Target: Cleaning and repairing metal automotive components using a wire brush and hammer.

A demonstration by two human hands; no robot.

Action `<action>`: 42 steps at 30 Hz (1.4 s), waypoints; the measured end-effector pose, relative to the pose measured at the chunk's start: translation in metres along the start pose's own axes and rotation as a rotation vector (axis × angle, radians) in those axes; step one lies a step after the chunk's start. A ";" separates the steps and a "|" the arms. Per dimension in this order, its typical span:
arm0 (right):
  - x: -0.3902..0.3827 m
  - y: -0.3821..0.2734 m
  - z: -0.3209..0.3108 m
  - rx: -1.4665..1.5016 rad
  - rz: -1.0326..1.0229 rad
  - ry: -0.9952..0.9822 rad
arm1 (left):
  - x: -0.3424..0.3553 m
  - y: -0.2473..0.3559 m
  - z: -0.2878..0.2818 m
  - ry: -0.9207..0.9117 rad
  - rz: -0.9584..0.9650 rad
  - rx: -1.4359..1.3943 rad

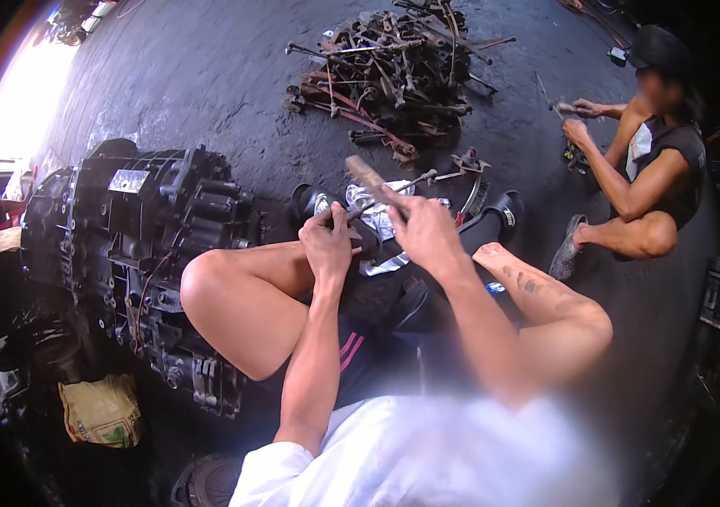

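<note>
My left hand [328,247] is closed around one end of a thin dark metal rod [406,184], which slants up and away to the right over the floor between my feet. In my right hand [427,235] is a flat tan wooden piece [367,175], like the back or handle of a brush; it lies across the rod, and its underside is hidden. A white cloth [381,221] lies beneath both hands. Just past the rod's far end is a rusty metal joint piece [469,162], with a curved, dark-bristled item [474,198] beside it.
A large black gearbox [136,228] stands at my left. Ahead is a heap of rusty rods and linkages [394,76]. A co-worker [668,152] squats at the right, holding a wooden-handled tool. A yellowish bag [102,411] and a round metal disc [210,483] lie at the lower left.
</note>
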State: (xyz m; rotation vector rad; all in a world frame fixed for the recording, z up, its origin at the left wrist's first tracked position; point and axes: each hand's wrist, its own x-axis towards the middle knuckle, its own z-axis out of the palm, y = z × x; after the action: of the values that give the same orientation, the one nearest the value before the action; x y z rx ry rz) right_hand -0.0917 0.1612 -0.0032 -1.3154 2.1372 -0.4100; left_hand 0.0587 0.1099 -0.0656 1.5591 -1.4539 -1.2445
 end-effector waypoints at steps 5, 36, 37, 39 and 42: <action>-0.060 -0.012 -0.094 0.087 -0.049 0.034 | 0.003 0.003 -0.010 0.056 0.076 0.118; 0.016 0.009 -0.017 -0.017 0.020 -0.119 | -0.014 0.004 0.008 0.099 0.071 -0.052; 0.012 0.018 -0.023 0.016 -0.117 -0.026 | -0.013 0.002 0.004 0.088 0.165 -0.015; -0.009 0.023 -0.050 0.049 -0.234 0.087 | -0.010 0.008 -0.009 0.111 0.106 0.054; -0.055 -0.002 -0.104 0.116 -0.004 0.000 | -0.008 0.011 -0.002 0.076 0.009 0.081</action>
State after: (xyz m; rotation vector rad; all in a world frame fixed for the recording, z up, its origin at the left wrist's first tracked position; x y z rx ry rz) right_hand -0.1373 0.2043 0.0963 -1.2549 2.0784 -0.5276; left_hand 0.0572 0.1152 -0.0527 1.6330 -1.4772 -1.1208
